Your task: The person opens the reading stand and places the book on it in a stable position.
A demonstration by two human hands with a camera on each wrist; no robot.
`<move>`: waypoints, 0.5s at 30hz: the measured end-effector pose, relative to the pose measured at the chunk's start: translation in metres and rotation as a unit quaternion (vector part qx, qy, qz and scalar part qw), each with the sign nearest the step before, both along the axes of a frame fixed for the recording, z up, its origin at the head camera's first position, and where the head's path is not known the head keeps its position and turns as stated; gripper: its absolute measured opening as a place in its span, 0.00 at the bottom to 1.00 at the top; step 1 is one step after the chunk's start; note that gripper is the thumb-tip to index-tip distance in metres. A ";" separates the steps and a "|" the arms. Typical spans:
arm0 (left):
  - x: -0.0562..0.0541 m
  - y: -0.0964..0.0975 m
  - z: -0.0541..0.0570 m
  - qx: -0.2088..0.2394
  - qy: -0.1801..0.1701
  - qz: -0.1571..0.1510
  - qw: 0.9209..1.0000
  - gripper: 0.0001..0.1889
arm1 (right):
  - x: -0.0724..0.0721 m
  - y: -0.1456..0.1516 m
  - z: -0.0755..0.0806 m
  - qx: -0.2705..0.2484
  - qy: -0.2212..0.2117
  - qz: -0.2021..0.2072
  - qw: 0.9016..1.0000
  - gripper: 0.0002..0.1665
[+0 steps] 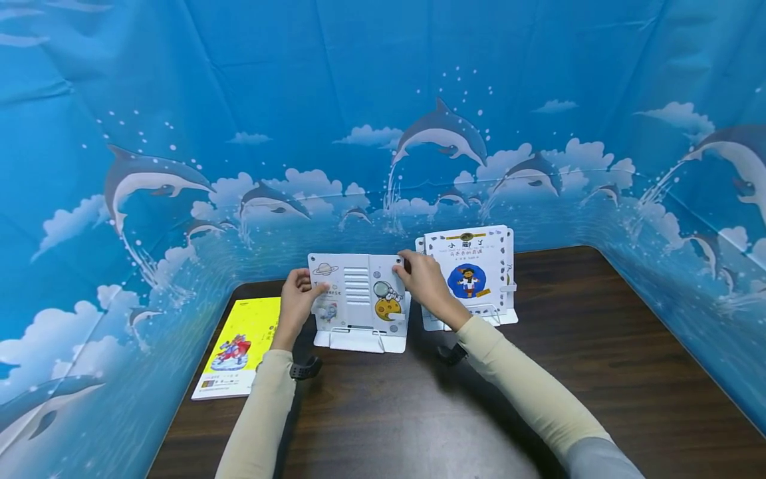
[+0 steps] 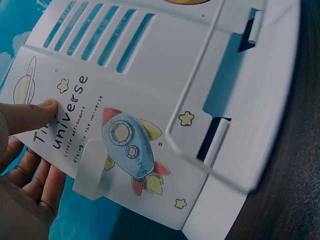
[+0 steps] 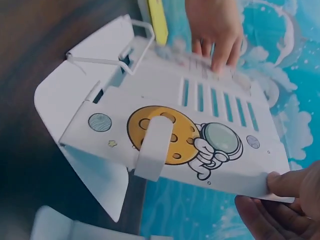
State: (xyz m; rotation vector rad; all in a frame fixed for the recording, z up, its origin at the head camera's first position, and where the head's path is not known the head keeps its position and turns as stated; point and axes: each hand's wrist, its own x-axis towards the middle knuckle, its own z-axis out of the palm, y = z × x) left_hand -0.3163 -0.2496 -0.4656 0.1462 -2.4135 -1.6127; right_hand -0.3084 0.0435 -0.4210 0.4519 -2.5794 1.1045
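Note:
A white book stand [image 1: 358,293] with space drawings stands upright on the table between my hands. My left hand [image 1: 296,301] grips its left edge, thumb on the front beside the printed lettering and fingers behind. At the upper right corner my right hand [image 1: 427,279] pinches the panel between thumb and fingers. In the left wrist view a rocket drawing [image 2: 129,145] and a white side clip [image 2: 90,170] show below the thumb. The right wrist view shows the astronaut drawing [image 3: 220,145] and the wire page holder [image 3: 112,55] over the folded-out base.
Right of the stand, a second white stand [image 1: 510,318] holds a white book [image 1: 467,266] with a round blue picture. A yellow book [image 1: 242,339] lies flat at the left, partly behind my left arm. A dolphin-print curtain [image 1: 359,100] surrounds the dark wooden table [image 1: 383,412].

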 end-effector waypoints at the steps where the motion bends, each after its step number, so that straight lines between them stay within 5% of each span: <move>1: 0.000 0.001 -0.001 -0.002 0.001 0.006 1.000 0.29 | -0.004 -0.001 0.001 0.007 0.002 -0.006 1.000 0.22; 15: -0.002 0.009 -0.003 -0.014 0.004 0.048 0.999 0.26 | -0.029 -0.010 0.005 0.088 0.068 -0.052 0.992 0.16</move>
